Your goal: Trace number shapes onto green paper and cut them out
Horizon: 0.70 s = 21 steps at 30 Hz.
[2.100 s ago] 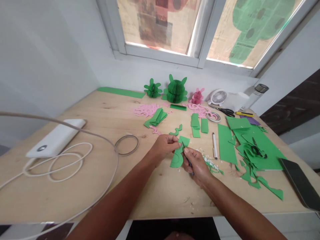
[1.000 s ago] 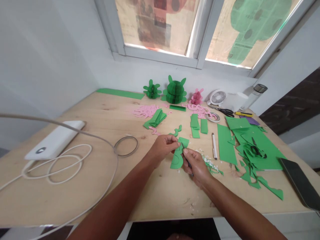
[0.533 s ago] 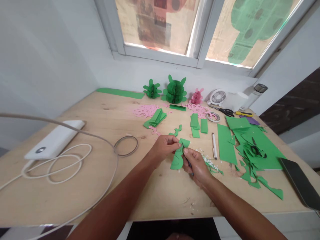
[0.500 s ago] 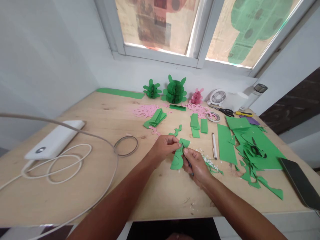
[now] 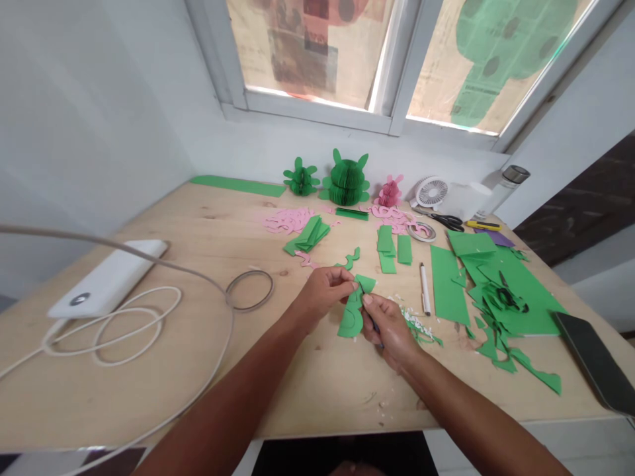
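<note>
My left hand (image 5: pixel 328 291) pinches the upper part of a green paper piece (image 5: pixel 350 322) between thumb and fingers. Curved pencil-like lines run over the paper, and its edge is partly cut into curves. Closed round small dark-handled scissors (image 5: pixel 376 326), my right hand (image 5: pixel 387 324) sits at the paper's right side. The blades reach the paper near my left thumb; fingers hide most of the scissors. Just beyond my left hand lies a wavy green offcut (image 5: pixel 353 258). White and green scraps (image 5: pixel 417 324) are scattered to the right of my right hand.
Paper figures, two green (image 5: pixel 346 182) and one pink (image 5: pixel 390 192), stand along the wall. A white pen (image 5: pixel 425 289), green sheets (image 5: pixel 449 284) and a phone (image 5: pixel 592 357) lie rightward. At left are a white power bank (image 5: pixel 109 277) and a looping cable (image 5: pixel 163 324).
Both hands stay almost in place at the green paper. The scissors' blades are still at its upper part, and the view has shifted very slightly.
</note>
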Motion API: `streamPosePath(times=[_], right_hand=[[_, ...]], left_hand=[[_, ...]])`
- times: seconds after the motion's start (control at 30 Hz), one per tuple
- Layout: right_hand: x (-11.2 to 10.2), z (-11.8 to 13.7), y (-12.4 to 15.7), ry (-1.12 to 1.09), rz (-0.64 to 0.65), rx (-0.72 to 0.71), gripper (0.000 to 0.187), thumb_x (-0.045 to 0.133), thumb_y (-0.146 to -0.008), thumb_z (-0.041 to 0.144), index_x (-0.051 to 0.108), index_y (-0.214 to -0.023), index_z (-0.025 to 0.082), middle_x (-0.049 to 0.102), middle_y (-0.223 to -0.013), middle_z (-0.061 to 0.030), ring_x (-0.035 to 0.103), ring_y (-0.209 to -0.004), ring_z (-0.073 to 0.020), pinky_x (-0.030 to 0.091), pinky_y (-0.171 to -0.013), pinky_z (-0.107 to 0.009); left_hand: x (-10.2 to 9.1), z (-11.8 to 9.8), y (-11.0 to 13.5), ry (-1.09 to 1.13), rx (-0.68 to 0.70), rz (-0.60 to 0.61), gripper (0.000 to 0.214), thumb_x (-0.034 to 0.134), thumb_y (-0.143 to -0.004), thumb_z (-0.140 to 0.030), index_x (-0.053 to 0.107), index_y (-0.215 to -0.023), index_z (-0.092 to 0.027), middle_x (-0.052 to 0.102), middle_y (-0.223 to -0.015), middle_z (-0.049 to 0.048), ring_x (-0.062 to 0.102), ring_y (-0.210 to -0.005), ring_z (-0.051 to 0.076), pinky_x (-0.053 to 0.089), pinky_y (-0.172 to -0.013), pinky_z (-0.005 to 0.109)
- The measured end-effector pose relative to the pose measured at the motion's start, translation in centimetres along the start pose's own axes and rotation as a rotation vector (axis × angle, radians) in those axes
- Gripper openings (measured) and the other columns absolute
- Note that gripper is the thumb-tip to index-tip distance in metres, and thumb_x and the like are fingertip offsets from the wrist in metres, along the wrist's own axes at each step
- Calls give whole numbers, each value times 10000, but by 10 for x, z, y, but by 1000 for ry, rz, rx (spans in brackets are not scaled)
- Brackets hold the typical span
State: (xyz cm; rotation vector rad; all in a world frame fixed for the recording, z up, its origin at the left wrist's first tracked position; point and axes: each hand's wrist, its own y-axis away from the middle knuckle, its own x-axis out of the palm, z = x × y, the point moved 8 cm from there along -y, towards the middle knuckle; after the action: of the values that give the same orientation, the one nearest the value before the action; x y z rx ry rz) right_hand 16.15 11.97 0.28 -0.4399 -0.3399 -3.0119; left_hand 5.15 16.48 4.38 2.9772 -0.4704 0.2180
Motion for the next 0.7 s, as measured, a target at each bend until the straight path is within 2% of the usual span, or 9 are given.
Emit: streamPosePath(times=[0.7], right_hand=[[-1, -1, -1, 24, 0, -9, 523, 714, -716, 621, 458, -567, 190, 396, -442, 90, 234, -349, -23, 137, -345, -196]], left_hand=[[3, 1, 1, -28, 4, 32, 204, 709, -627, -325, 591, -619, -159, 571, -574, -25, 500, -550, 98, 415, -554, 225]])
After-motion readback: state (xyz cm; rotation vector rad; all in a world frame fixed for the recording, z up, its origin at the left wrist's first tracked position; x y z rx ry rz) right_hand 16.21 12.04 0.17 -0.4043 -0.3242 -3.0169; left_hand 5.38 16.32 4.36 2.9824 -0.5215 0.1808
